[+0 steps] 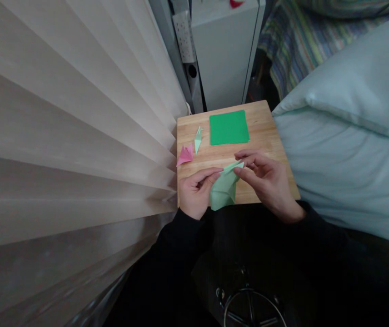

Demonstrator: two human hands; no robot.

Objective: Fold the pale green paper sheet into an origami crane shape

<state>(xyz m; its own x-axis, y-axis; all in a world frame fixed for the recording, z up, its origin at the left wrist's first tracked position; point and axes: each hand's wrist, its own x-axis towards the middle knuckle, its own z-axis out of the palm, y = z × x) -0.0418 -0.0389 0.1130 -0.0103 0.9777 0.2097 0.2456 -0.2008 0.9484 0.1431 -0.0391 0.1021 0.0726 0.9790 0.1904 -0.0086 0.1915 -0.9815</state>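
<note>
A pale green, partly folded sheet of paper (224,190) is held above the near edge of a small wooden table (266,131). My left hand (196,190) pinches its left side with fingers closed. My right hand (267,179) pinches its upper right corner between thumb and fingers. On the table behind lie a bright green square stack of paper (229,127), a small pale green folded piece (198,139) and a pink folded piece (185,155) at the left edge.
A pleated beige curtain (68,136) fills the left. A pale blue pillow (347,136) lies to the right on a striped bedcover (293,50). A white cabinet (225,50) stands behind the table. A metal chair base (249,309) shows below.
</note>
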